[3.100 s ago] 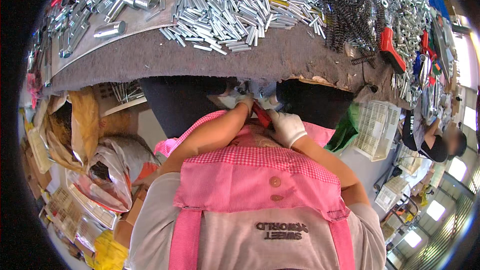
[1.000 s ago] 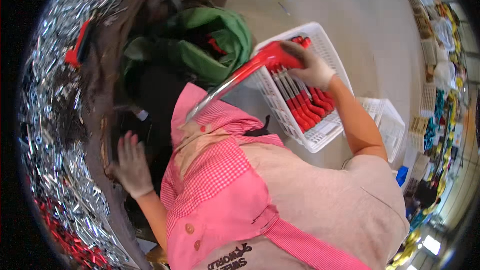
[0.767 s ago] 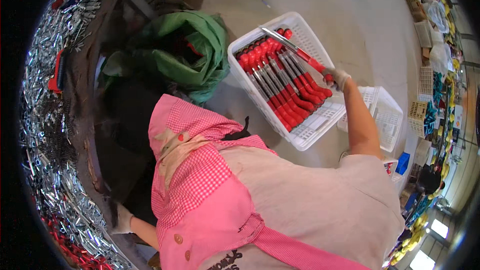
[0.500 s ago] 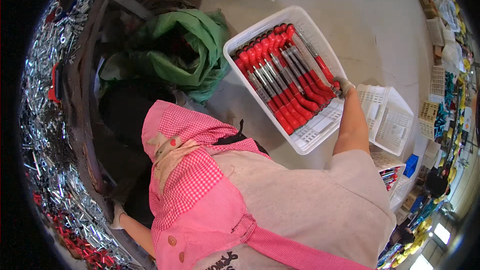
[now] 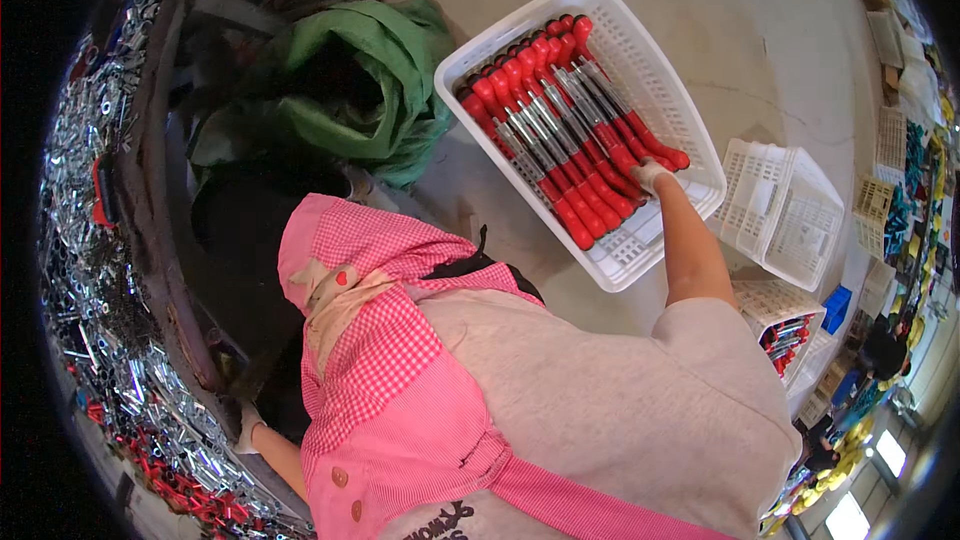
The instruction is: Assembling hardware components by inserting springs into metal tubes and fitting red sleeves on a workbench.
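A white plastic basket [image 5: 672,70] holds a slanted row of red-handled metal rods [image 5: 560,130], with curved red grips at both ends. My right hand [image 5: 652,178], in a pale glove, reaches into the basket. Its fingers are closed at the lower red end of a rod on the row's right side; fingertips are partly hidden. At the lower left, my gloved left hand [image 5: 248,430] rests by the edge of the bench [image 5: 165,270]. Its fingers are mostly hidden.
Small metal parts [image 5: 150,390] heap along the bench at left, some red. A green sack [image 5: 375,70] lies open beside the basket. At right are stacked white baskets [image 5: 785,210], another basket with red-handled rods [image 5: 785,340] and a blue bin [image 5: 836,308].
My right hand has moved left with the rod from the basket's right side, which now lies close against the row. The view has shifted a little. My left hand stays by the bench edge.
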The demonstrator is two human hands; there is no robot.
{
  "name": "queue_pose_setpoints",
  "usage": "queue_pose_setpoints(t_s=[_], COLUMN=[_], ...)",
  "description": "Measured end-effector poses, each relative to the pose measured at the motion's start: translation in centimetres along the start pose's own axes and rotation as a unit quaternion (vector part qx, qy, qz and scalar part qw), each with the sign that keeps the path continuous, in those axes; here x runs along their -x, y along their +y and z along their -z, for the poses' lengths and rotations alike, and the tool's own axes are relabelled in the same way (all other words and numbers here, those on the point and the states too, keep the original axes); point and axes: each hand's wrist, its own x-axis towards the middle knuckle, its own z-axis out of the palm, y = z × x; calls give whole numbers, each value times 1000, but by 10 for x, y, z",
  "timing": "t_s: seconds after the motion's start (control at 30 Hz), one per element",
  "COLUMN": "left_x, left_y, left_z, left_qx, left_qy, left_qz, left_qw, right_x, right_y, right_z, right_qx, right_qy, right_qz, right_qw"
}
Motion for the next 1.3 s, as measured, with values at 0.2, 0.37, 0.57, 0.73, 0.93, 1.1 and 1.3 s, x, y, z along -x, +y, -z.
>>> queue_pose_setpoints(t_s=[0.2,0.37,0.57,0.73,0.93,1.1,1.3], left_x=[-9,-15,-5,13,30,39,47], left_y=[-45,-52,0,52,98,125,144], left_z=[5,-13,-45,-70,-80,-88,-84], left_qx=[-215,-239,-111,-5,128,235,358], left_qy=[13,37,94,136,211,253,313], left_qz=[-40,-37,9,51,101,144,190], left_qw=[976,970,989,989,964,927,859], right_x=[35,34,62,52,48,6,0], right_y=[-15,-11,9,37,22,45,42], right_z=[-5,-13,-8,-11,-35,-22,18], right_qx=[239,269,151,12,11,-159,-74], right_qy=[13,11,232,146,194,319,240], right_qz=[14,-48,1,41,4,-85,-35], right_qw=[971,962,961,988,981,930,967])
